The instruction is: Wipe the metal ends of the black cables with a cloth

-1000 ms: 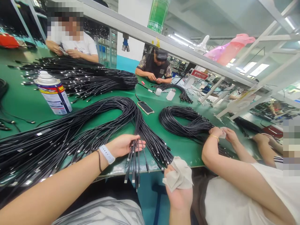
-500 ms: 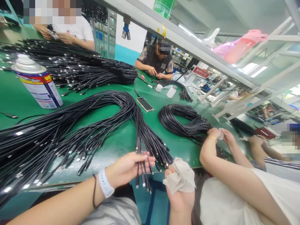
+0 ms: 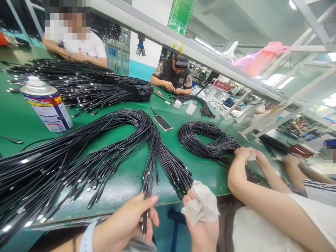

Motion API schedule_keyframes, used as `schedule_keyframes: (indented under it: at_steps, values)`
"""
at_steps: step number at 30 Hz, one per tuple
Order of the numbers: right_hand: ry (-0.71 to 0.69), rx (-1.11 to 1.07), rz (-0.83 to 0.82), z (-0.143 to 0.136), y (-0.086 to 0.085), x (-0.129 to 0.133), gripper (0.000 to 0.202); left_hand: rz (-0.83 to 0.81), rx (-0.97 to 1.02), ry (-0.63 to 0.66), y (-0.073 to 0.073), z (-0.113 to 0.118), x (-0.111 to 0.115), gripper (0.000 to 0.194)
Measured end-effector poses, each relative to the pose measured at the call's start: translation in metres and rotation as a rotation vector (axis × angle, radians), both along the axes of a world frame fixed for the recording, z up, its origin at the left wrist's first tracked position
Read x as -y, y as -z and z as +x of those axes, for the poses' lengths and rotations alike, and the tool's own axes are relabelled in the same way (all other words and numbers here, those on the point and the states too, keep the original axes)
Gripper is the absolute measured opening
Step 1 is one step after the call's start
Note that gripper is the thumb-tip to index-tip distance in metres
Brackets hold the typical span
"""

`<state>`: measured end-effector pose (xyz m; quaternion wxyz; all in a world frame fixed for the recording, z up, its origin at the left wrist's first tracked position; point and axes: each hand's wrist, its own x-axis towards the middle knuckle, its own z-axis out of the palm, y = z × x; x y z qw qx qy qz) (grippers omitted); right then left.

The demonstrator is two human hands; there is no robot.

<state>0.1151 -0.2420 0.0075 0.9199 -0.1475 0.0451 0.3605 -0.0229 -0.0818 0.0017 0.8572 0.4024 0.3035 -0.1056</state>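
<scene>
Seemingly at a gathering step, the left hand (image 3: 123,220) grips cables (image 3: 149,176) draped off the table (image 3: 126,180); the right hand (image 3: 203,232) clasps a cloth (image 3: 201,203). Any move calls for keeping the ends together.

Black cables (image 3: 126,117) lie on a green table (image 3: 168,148), with a pale grey cloth (image 3: 201,203) and a pale blue wristband (image 3: 88,237).

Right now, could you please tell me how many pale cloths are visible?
2: one cloth in the right hand, another cloth between the neighbouring person's hands on the right. Others may be hidden.
</scene>
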Motion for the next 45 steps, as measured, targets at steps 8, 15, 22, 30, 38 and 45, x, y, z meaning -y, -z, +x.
schedule_keyframes:
  at_steps: [8,15,22,30,38,45]
  values:
    - [-0.009,-0.130,0.105,0.000,0.005,0.001,0.014,0.939,0.061,0.585,-0.029,-0.032,-0.034,0.026]
    - [-0.029,-0.172,0.118,-0.001,0.008,-0.006,0.016,1.392,-0.106,0.193,-0.023,0.062,-0.084,0.055]
    - [-0.027,-0.136,0.040,-0.004,0.006,0.004,0.015,1.325,-0.064,0.247,-0.008,0.102,-0.104,0.037]
    - [-0.052,-0.137,0.011,-0.002,0.009,-0.006,0.019,0.940,0.012,0.275,-0.010,0.079,-0.104,0.034]
    - [-0.119,-0.072,-0.039,-0.002,0.001,-0.020,0.020,0.064,0.127,0.046,-0.023,0.065,-0.096,0.020]
    - [-0.043,0.046,-0.293,-0.003,0.001,-0.045,0.022,-0.220,0.185,-0.113,-0.010,0.067,-0.070,0.009]
